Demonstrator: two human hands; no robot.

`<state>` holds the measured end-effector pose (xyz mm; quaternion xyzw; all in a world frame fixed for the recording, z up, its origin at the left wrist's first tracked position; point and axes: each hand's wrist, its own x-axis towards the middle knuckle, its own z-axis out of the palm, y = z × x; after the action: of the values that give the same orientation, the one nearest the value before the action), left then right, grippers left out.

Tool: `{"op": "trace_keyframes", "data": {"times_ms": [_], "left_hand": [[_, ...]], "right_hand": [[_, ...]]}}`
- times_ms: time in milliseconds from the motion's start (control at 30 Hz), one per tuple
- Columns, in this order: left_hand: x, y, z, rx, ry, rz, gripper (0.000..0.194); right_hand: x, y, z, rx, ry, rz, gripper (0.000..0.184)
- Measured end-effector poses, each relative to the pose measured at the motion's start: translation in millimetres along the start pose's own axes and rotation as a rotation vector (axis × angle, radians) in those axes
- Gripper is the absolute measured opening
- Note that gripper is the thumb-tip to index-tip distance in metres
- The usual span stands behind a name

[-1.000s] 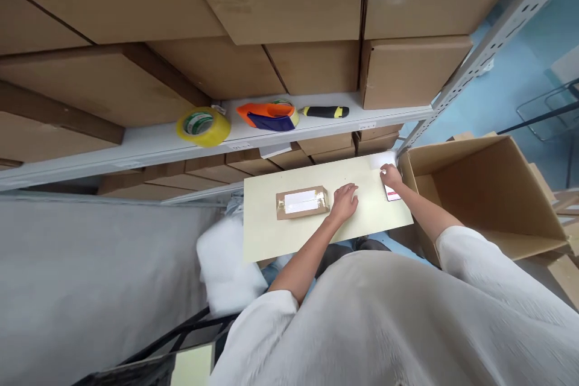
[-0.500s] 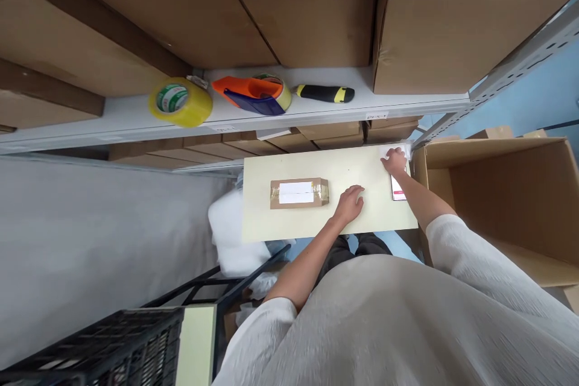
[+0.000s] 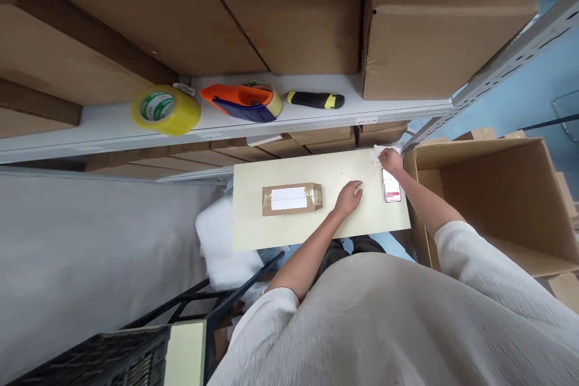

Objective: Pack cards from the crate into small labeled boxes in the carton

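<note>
A small brown parcel (image 3: 292, 199) with a white label and clear tape lies on a cream tabletop (image 3: 253, 226). My left hand (image 3: 350, 197) rests on the tabletop just right of the parcel, fingers loosely curled, holding nothing. My right hand (image 3: 391, 161) is at the table's far right corner, fingers on a white paper slip (image 3: 379, 154). A phone (image 3: 391, 187) with a pink-and-white screen lies flat just below that hand.
A white shelf (image 3: 316, 117) behind the table carries a yellow tape roll (image 3: 166, 110), an orange tape dispenser (image 3: 242, 101) and a black-and-yellow utility knife (image 3: 314, 99), with cardboard boxes above. An open cardboard box (image 3: 493, 193) stands right. White padding (image 3: 221, 247) and a black crate (image 3: 104, 359) sit lower left.
My right hand has stayed at the far right corner of the table on the paper slip. My left hand stays by the parcel. The view has shifted slightly.
</note>
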<state>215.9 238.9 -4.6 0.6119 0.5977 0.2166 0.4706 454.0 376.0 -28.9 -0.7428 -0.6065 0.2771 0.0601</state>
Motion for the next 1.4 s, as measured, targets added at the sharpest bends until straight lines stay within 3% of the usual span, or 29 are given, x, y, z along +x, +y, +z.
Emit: {"op": "trace_keyframes", "data": {"times_ms": [200, 433, 700, 1033, 1400], "left_hand": [[64.7, 40.8, 18.5, -0.244, 0.089, -0.127, 0.014], [115.3, 67.1, 41.2, -0.353, 0.176, -0.193, 0.025], [115.2, 59.9, 41.4, -0.259, 0.187, -0.188, 0.032], [112.9, 45.4, 23.0, -0.164, 0.219, -0.324, 0.035], [104.5, 22.1, -2.4, -0.207, 0.318, -0.486, 0.043]], "right_hand": [[-26.2, -0.8, -27.6, 0.173, 0.070, -0.047, 0.012], [-44.5, -1.8, -37.4, 0.280, 0.080, -0.111, 0.004], [-42.8, 5.1, -42.9, 0.251, 0.076, -0.093, 0.001], [-42.1, 34.2, -56.4, -0.053, 0.202, -0.181, 0.036], [-49.9, 51.0, -53.0, -0.149, 0.192, 0.033, 0.042]]}}
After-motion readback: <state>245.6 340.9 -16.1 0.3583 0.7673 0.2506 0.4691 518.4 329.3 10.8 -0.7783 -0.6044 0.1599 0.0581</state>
